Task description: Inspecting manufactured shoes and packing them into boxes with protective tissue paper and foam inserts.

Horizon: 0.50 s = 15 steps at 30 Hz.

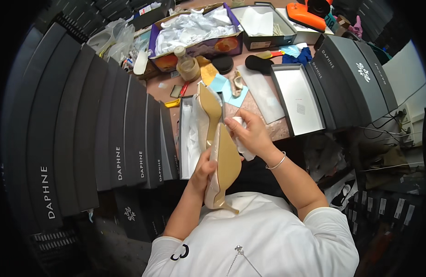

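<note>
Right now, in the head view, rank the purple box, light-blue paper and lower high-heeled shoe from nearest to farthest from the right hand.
1. Lower high-heeled shoe: in the left hand, just left of the right hand.
2. Light-blue paper: ahead, slightly left.
3. Purple box: far back, left.

Most fingers of the left hand point(204, 171) vanish behind a beige, tan-soled, pointed stiletto shoe point(228, 161), which also hides part of a 2nd matching beige shoe point(210, 104); whether this 2nd shoe touches the grey, white-lined cardboard box point(184, 173) cannot be told. The right hand point(253, 134) covers part of a crumpled white tissue point(244, 151). The lower edge cuts off the white short-sleeved T-shirt point(264, 240).
</note>
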Available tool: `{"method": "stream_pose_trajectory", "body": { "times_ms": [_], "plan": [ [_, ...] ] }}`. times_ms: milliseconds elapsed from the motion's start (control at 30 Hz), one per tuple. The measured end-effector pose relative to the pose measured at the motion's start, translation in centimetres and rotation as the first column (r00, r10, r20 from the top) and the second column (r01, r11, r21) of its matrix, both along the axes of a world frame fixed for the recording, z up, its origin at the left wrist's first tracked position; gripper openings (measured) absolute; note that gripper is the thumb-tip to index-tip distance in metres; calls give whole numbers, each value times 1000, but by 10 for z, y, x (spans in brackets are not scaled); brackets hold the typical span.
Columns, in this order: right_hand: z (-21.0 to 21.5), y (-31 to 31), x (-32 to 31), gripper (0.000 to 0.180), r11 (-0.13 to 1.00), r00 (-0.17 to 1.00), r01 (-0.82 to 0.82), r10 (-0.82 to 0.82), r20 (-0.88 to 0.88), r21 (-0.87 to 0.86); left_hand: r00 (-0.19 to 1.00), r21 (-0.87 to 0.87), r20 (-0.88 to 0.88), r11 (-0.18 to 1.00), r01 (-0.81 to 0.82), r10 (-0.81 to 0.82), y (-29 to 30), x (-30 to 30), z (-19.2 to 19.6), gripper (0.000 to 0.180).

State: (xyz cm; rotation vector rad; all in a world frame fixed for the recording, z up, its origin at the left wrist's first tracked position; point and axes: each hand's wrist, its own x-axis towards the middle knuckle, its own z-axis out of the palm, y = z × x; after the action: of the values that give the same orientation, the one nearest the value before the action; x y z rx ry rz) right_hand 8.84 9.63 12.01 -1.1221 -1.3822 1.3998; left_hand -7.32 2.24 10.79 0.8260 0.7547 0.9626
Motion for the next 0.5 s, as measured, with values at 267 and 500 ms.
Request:
{"method": "stream_pose_trajectory", "body": {
  "times_ms": [267,500],
  "plan": [
    [-30,23,50,27,917,941,-183,59,-332,-354,872,-147,477,988,-40,106,8,-42,-24,91],
    [-36,9,53,36,909,933,-269,165,-319,-318,798,-125,590,990,-60,122,13,-36,-25,86]
  ]
}}
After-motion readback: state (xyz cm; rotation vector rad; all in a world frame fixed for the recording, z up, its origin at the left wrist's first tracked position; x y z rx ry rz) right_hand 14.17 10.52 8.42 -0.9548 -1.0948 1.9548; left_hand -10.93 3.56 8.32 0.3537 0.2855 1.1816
